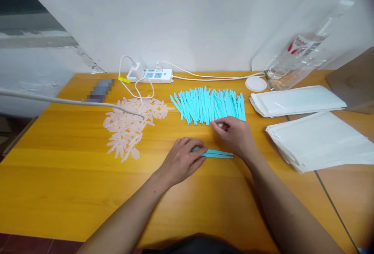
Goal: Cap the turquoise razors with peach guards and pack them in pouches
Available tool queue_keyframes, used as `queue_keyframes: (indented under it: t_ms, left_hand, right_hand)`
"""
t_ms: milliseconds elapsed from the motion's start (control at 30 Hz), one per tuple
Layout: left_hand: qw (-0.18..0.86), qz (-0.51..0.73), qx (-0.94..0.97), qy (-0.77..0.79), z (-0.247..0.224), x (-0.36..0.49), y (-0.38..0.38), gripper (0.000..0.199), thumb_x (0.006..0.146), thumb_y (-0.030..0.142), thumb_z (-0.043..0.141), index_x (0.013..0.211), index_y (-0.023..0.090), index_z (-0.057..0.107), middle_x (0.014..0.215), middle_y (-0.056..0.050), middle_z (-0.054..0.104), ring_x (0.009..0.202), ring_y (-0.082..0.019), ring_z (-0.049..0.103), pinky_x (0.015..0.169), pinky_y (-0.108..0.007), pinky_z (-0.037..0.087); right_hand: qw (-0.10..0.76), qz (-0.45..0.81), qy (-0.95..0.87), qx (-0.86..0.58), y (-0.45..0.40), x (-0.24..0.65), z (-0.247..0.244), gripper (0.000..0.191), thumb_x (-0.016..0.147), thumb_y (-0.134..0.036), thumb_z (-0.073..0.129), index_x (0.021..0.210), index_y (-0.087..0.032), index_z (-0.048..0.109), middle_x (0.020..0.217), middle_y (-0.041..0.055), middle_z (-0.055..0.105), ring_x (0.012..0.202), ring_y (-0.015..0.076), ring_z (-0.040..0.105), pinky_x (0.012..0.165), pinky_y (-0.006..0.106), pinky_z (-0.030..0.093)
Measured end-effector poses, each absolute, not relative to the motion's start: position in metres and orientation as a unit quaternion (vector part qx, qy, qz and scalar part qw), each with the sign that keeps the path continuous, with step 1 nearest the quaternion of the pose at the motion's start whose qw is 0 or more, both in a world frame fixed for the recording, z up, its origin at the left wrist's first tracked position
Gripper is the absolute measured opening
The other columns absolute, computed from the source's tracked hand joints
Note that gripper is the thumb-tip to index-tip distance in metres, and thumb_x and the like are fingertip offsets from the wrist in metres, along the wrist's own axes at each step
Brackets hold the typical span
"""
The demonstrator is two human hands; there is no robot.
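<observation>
left hand [181, 159] presses flat on blue sticks [217, 153] lying on the surface [58, 176] — right hand [235, 133] pinches one stick at the near edge of the blue pile [209, 104].

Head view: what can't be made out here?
- Blurred grey object, far left of the table: pixelated, unidentifiable.
- Blue sticks under the left hand: fingers cover their left ends, count unclear.
- Right hand at the edge of the blue stick pile: whether its fingertips pinch a stick is hidden.
- Bottle label: text too small and glared.
- Brown board: cut off by the right edge.
</observation>
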State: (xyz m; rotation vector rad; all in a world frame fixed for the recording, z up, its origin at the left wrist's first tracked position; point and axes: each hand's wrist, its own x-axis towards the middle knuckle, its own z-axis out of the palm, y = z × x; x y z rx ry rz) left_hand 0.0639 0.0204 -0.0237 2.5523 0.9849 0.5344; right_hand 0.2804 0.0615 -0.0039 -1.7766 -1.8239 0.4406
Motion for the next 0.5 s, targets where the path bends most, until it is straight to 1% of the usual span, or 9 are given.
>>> queue_keyframes:
  t_ms: [100, 167, 233, 300, 500]
  left_hand:
    - [0.18, 0.194, 0.901, 0.344, -0.024, 0.062, 0.017, 0.027, 0.1, 0.029, 0.054, 0.121, 0.022, 0.068, 0.116, -0.008, 0.068, 0.105, -0.024, 0.057, 0.09, -0.041, 0.047]
    - [0.179, 0.196, 0.901, 0.343, -0.024, 0.061, 0.013, 0.026, 0.1, 0.028, 0.054, 0.122, 0.021, 0.067, 0.114, -0.008, 0.067, 0.104, -0.023, 0.058, 0.091, -0.041, 0.048]
    - [0.175, 0.194, 0.902, 0.343, -0.022, 0.062, 0.005, 0.026, 0.1, 0.027, 0.054, 0.121, 0.02, 0.067, 0.112, -0.008, 0.067, 0.103, -0.023, 0.058, 0.091, -0.041, 0.049]
    - [0.175, 0.189, 0.905, 0.34, -0.02, 0.063, -0.006, 0.025, 0.099, 0.026, 0.054, 0.12, 0.02, 0.066, 0.111, -0.008, 0.067, 0.102, -0.023, 0.059, 0.091, -0.041, 0.05]
    - [0.19, 0.187, 0.899, 0.347, -0.015, 0.059, -0.045, 0.027, 0.098, 0.023, 0.056, 0.124, 0.02, 0.062, 0.11, -0.008, 0.066, 0.098, -0.023, 0.06, 0.087, -0.039, 0.053]
  right_hand:
    - [0.218, 0.129, -0.668, -0.7, 0.092, 0.262, 0.001, 0.032, 0.091, -0.043, 0.061, 0.099, -0.017, 0.077, 0.083, 0.0077, 0.075, 0.082, 0.0247, 0.069, 0.076, 0.034, 0.048]
    - [0.178, 0.108, -0.664, -0.718, 0.11, 0.252, 0.001, 0.035, 0.091, -0.043, 0.061, 0.107, -0.015, 0.076, 0.091, 0.011, 0.077, 0.092, 0.0286, 0.07, 0.081, 0.036, 0.049]
    - [0.148, 0.093, -0.66, -0.731, 0.12, 0.246, 0.0, 0.036, 0.09, -0.042, 0.061, 0.107, -0.015, 0.075, 0.096, 0.0138, 0.077, 0.097, 0.0313, 0.07, 0.083, 0.038, 0.049]
    - [0.131, 0.089, -0.653, -0.74, 0.125, 0.244, -0.003, 0.034, 0.09, -0.042, 0.06, 0.106, -0.016, 0.076, 0.098, 0.0149, 0.077, 0.099, 0.0326, 0.07, 0.084, 0.039, 0.049]
    - [0.116, 0.099, -0.65, -0.745, 0.126, 0.247, -0.005, 0.029, 0.091, -0.036, 0.057, 0.1, -0.018, 0.078, 0.097, 0.0152, 0.077, 0.097, 0.0317, 0.07, 0.084, 0.039, 0.05]
